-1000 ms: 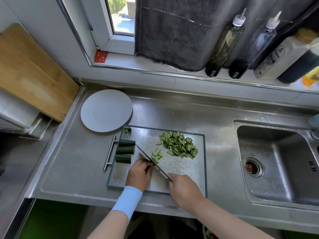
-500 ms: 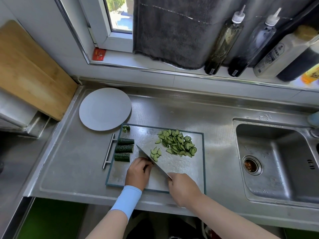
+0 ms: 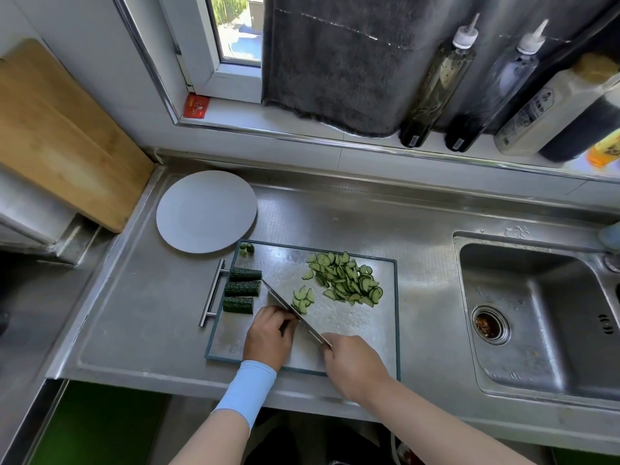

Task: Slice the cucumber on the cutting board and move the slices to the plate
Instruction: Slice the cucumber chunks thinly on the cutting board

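Thin pale-green cucumber slices (image 3: 345, 280) lie heaped on the steel cutting board (image 3: 369, 333), none yet on the round grey plate (image 3: 206, 211). Three dark uncut cucumber chunks (image 3: 242, 288) wait at the board's left edge. The right hand (image 3: 352, 364) clenches the steel knife (image 3: 292, 310). The left hand (image 3: 268, 337) curls against the blade, and I cannot tell what it pins. With knuckles that close, a high lift risks a cut.

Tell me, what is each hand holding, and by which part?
The right hand grips the knife by its handle, hidden in the fist. The left hand curls beside the blade; whatever it holds is hidden.
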`<act>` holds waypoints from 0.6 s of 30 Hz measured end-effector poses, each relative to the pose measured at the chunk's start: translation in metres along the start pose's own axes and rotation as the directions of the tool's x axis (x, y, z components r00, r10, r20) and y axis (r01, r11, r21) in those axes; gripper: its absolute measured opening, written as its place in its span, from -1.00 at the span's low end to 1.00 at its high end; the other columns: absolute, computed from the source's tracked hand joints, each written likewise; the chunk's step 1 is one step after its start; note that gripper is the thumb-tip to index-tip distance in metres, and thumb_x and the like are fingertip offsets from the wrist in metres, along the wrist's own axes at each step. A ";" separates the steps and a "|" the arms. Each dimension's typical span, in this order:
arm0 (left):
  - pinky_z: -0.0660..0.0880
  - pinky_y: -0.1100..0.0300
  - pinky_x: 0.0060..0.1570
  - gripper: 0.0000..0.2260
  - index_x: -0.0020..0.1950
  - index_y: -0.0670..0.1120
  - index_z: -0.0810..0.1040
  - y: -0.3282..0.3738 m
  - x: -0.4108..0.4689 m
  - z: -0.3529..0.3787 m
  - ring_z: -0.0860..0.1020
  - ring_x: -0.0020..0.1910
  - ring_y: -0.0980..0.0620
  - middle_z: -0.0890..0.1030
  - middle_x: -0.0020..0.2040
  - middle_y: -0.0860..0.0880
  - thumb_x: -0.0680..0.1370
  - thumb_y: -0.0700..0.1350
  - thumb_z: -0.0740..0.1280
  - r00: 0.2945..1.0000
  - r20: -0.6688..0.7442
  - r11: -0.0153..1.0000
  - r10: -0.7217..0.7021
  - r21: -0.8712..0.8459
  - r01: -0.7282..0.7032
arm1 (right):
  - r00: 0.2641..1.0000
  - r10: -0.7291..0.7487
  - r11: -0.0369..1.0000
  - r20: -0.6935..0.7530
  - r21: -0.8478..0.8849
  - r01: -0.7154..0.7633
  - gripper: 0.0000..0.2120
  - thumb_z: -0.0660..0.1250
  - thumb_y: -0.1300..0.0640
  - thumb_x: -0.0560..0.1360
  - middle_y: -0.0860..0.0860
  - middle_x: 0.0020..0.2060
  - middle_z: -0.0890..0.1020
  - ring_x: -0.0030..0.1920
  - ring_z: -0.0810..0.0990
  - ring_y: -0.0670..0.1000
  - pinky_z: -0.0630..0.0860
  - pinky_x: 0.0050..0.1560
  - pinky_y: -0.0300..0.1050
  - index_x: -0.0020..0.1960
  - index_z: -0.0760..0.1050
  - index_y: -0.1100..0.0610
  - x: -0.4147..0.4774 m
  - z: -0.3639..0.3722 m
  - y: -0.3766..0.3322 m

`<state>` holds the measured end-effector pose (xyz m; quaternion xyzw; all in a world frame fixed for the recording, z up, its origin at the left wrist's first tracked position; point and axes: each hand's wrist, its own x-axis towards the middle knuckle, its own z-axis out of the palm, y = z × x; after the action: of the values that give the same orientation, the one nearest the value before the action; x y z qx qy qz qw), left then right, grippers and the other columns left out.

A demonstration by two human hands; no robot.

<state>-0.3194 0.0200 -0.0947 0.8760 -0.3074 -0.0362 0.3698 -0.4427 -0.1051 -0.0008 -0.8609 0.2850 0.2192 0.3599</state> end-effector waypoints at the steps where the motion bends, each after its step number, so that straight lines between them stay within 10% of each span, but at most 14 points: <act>1: 0.36 0.41 -0.09 -0.83 -0.20 -0.11 0.65 -0.001 0.000 0.000 0.48 -0.14 0.08 0.59 -0.22 0.00 0.31 -0.30 0.56 1.000 -0.001 1.000 -0.006 0.002 0.006 | 1.000 -0.003 1.000 -0.007 -0.006 0.003 -0.78 0.09 0.10 0.61 0.02 -0.28 0.57 -0.23 0.53 0.10 0.46 -0.23 -0.01 -0.14 0.44 0.00 -0.003 0.000 0.003; 18: 0.44 0.30 -0.12 -0.86 -0.18 -0.13 0.66 -0.007 -0.001 0.002 0.51 -0.13 0.05 0.60 -0.20 0.00 0.35 -0.30 0.55 1.000 0.007 1.000 0.025 -0.015 -0.025 | 0.998 0.057 0.998 0.020 -0.012 -0.057 -0.70 0.08 0.15 0.61 -0.03 -0.36 0.48 -0.34 0.40 0.01 0.31 -0.34 -0.13 -0.28 0.37 -0.01 -0.001 0.001 0.005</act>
<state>-0.3173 0.0237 -0.1010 0.8692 -0.3193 -0.0369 0.3757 -0.4473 -0.1071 -0.0031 -0.8522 0.3045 0.2399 0.3514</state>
